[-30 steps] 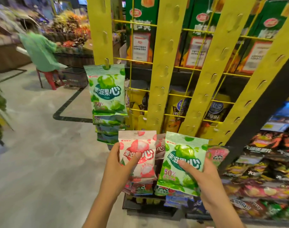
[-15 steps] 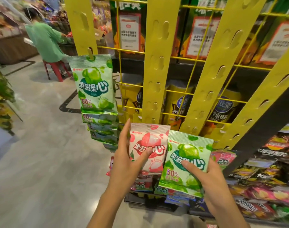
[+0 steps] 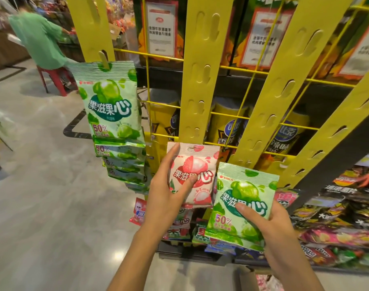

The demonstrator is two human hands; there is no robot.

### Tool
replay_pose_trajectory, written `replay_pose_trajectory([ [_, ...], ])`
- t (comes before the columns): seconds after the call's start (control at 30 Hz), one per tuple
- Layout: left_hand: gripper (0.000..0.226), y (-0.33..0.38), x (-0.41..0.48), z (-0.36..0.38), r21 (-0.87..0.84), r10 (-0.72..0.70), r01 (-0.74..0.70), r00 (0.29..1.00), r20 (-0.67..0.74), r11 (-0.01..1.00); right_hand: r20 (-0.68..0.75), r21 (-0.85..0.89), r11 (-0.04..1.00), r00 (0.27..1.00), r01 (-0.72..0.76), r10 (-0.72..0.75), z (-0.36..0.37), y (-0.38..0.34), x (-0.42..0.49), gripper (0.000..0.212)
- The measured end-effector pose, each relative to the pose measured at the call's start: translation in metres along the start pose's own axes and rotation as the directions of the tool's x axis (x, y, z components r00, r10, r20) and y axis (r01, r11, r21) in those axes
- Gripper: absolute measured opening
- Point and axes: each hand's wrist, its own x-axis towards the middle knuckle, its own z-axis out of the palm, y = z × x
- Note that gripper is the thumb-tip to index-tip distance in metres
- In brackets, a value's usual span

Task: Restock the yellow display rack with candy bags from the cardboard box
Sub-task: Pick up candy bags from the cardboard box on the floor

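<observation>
My left hand [image 3: 166,198] grips a pink candy bag [image 3: 197,175], thumb across the front, forefinger straight up its left edge. It shows lychee fruit and the printed name 果滋果心. Its top edge, with a hang hole, lies against the foot of the middle strip [image 3: 202,70] of the yellow display rack. I cannot tell whether the hole is on a hook.

My right hand [image 3: 278,225] holds a green candy bag [image 3: 242,204] lower and to the right, just beside the pink one. The thumb presses the front and the fingers are curled behind. It reads 果滋果心 and "50%" and shows green fruit.

On the left strip [image 3: 91,28] a hanging green bag [image 3: 111,101] of the same kind sits on a hook. More green bags [image 3: 124,162] overlap below it.

Behind the strips runs a yellow wire grid [image 3: 231,116]. It partly blocks yellow canisters [image 3: 227,127] whose Chinese lettering I cannot read in full. Above them are green cartons with white notices [image 3: 161,30], too blurred to read.

Mixed snack packets [image 3: 337,227] fill the low shelves on the right. Far left, a person in a green shirt [image 3: 38,38] sits on a red stool [image 3: 53,78].
</observation>
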Motion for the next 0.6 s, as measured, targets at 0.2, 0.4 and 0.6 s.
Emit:
replay_pose_trajectory([
  [0.2,0.069,-0.009,0.002,0.003,0.01,-0.018,0.018,1.0,-0.002,1.0,0.001,-0.001,1.0,1.0,-0.001,0.001,-0.002,0.001,-0.002,0.049],
  [0.4,0.07,-0.016,-0.001,0.005,-0.017,-0.073,0.073,0.997,-0.007,0.997,0.013,-0.012,1.0,1.0,-0.007,0.007,-0.001,0.002,-0.003,0.044],
  [0.6,0.069,-0.023,-0.003,0.01,-0.008,-0.058,0.058,0.998,-0.021,0.998,0.022,-0.026,1.0,1.0,-0.012,0.013,0.0,0.0,-0.003,0.038],
])
